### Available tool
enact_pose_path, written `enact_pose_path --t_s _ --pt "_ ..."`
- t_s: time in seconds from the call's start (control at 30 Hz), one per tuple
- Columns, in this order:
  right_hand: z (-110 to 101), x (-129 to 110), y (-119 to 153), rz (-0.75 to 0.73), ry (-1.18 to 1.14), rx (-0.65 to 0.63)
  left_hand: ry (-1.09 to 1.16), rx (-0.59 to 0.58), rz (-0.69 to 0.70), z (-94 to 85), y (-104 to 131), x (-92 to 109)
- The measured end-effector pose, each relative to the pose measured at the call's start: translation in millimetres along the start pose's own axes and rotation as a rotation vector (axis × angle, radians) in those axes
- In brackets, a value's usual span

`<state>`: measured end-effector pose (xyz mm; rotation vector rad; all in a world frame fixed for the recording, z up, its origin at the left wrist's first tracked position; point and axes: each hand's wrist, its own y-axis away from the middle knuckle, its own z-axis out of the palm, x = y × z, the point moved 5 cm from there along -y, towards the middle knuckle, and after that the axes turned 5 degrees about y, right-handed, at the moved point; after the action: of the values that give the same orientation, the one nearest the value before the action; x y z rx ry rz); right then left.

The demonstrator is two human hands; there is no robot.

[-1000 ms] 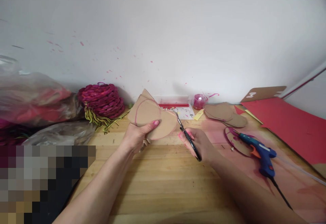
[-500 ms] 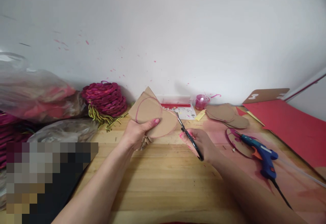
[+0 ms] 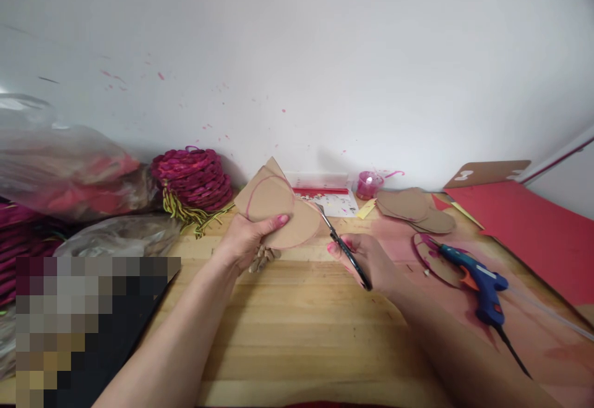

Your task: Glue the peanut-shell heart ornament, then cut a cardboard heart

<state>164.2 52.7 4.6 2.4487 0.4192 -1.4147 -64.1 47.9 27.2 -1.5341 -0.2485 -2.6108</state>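
Note:
My left hand (image 3: 250, 238) grips a piece of brown cardboard (image 3: 299, 222), thumb on top and fingers underneath. A pink outline of a circle is drawn on it, and its right side has a rounded edge. In my right hand (image 3: 366, 262) is a pair of scissors (image 3: 342, 246) with dark handles. The blades point up and left, with their tips right beside the cardboard's curved edge; whether they touch it I cannot tell. Below my left hand a small bundle of beige twisted strands (image 3: 264, 259) shows in part.
To the right lie a blue glue gun (image 3: 485, 290), a pink-rimmed cardboard disc (image 3: 429, 258), cut cardboard pieces (image 3: 406, 204) and red sheets (image 3: 538, 228). A pink cup (image 3: 369, 185) stands by the wall. At left are a magenta coil (image 3: 192, 179) and plastic bags (image 3: 69, 166).
Very little differs. The cardboard and left hand have shifted slightly, and more of the beige bundle shows below. The scissors stay beside the curved edge.

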Motion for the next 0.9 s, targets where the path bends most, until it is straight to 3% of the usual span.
enact_pose_path --t_s 0.37,0.47,0.9 --pt "-1.3 -0.5 0.9 -0.021 0.111 -0.046 -0.035 -0.03 -0.097 -4.9 -0.6 -2.2" --pt "-2.4 1.8 -0.3 -0.037 0.164 -0.083 -0.052 -0.072 -0.082 -1.7 0.8 -4.4" --pt "-2.0 6.3 -0.7 -0.038 0.133 -0.129 -0.076 -0.044 -0.082 -3.0 1.1 3.5"
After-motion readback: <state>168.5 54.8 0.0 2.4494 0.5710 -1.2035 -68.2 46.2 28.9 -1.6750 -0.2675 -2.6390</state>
